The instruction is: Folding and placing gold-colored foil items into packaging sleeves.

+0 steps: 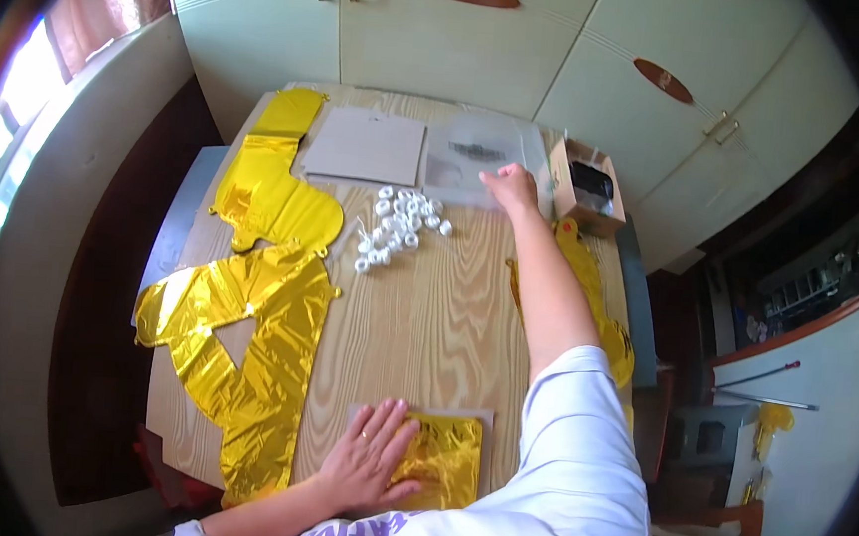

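While the folded gold foil piece (441, 458) is being pressed flat against the grey card (483, 421) beneath it at the lower centre of the frame, the left hand (368, 458) is being laid across its left half, palm down. The fingers (393, 427) are being held straight and only slightly apart, clamped on nothing; the foil is lying under the fingertips and extending to their right, so its right half is being left uncovered. For the pressing to be done well, the palm is judged to need an even spread of weight, so that the slippery foil is not being pushed off the card.

Toward the upper centre, the right hand (511, 186) is being extended across the wooden table (427, 308) to the clear plastic sleeve (477, 157), whose lower right edge is being touched. The fingers there are being seen curled together from behind, and whether the sleeve is being pinched cannot be told. A light contact is judged sufficient for so thin a sheet.

Just left of the sleeve, a grey cardboard sheet (366, 144) is lying flat. Below it, a heap of small white rings (400, 224) is being shown. Large gold foil balloons (248, 305) are being spread along the left side, and an open cardboard box (587, 186) is standing at the upper right.
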Tool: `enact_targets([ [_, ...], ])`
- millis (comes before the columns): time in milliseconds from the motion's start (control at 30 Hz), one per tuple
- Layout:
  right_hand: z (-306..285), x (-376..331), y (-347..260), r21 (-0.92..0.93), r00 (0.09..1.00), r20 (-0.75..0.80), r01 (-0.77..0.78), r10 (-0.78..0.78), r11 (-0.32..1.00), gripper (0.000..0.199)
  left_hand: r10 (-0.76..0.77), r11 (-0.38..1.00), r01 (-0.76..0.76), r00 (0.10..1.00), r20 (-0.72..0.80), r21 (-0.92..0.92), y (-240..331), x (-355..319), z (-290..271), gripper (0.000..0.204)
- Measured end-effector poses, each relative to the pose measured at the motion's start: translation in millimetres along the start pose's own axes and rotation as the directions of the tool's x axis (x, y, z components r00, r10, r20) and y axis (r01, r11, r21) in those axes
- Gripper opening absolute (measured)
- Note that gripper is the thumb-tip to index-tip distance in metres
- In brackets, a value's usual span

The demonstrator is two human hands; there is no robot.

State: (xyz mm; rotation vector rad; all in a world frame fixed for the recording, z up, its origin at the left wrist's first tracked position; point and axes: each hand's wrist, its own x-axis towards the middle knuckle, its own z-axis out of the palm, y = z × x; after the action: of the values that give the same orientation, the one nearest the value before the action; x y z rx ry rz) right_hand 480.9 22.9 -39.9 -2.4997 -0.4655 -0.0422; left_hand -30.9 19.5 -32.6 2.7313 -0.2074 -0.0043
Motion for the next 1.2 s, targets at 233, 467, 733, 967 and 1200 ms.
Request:
enact_targets([
  [233,15,29,10,-0.127,0.983,0.056,-0.167,0.176,0.978,0.030,-0.013,0.998,0.015,1.000,0.026,-0.055,-1,0,-2,0.079],
  [467,-38,3,1,0.008,0.971,-0.206,0.125,-0.120,0.992,0.028,-0.032,0.985,0.026,0.999,-0.033,-0.173,-4,-1,-5,0.075],
  [733,-109,-205,-43,-0.254,0.739,-0.074,0.636,-0.670,0.729,0.028,0.076,0.996,-0.094,0.761,-0.645,0.006,9,42,-89,0.055],
  [967,-88,-323,-29,-0.001,0.763,-0.004,0.646,-0.646,0.763,0.023,0.126,0.887,0.158,0.821,-0.556,0.435,3,90,-61,0.069],
  [1200,-107,-343,-38,0.123,0.809,-0.048,0.587,-0.586,0.800,0.024,0.178,0.957,-0.007,0.805,-0.566,0.291,-1,77,-35,0.064],
])
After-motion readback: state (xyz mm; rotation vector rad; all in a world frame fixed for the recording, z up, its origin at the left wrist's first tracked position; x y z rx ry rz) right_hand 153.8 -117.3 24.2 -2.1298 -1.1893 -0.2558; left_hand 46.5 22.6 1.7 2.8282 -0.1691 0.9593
